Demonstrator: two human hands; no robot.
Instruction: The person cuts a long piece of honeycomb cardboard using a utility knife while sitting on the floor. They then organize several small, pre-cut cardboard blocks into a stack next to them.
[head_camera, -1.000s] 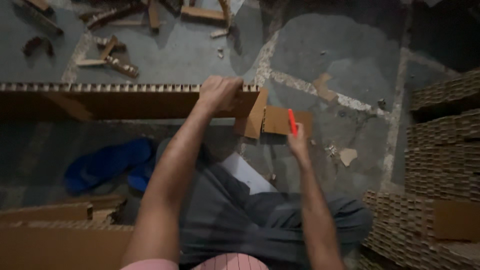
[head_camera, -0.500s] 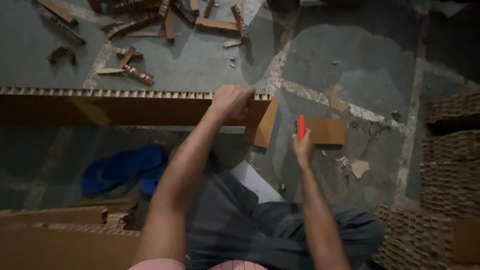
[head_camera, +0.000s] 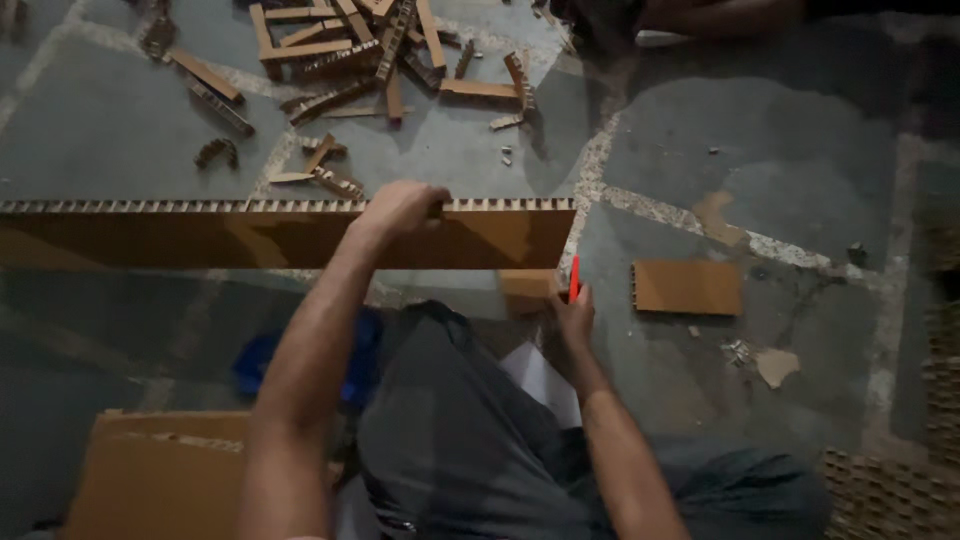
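Gripping board (head_camera: 300, 235), left hand (head_camera: 400, 208) outstretched

No packages, labels, signs or screens are visible.

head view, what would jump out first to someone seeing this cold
The long honeycomb cardboard strip standing on edge across the floor, with the left hand gripping its top edge. At its right end the right hand holds a red cutter upright, with a small cut-off cardboard piece lying to the right. A heap of cardboard offcuts litters the floor beyond.
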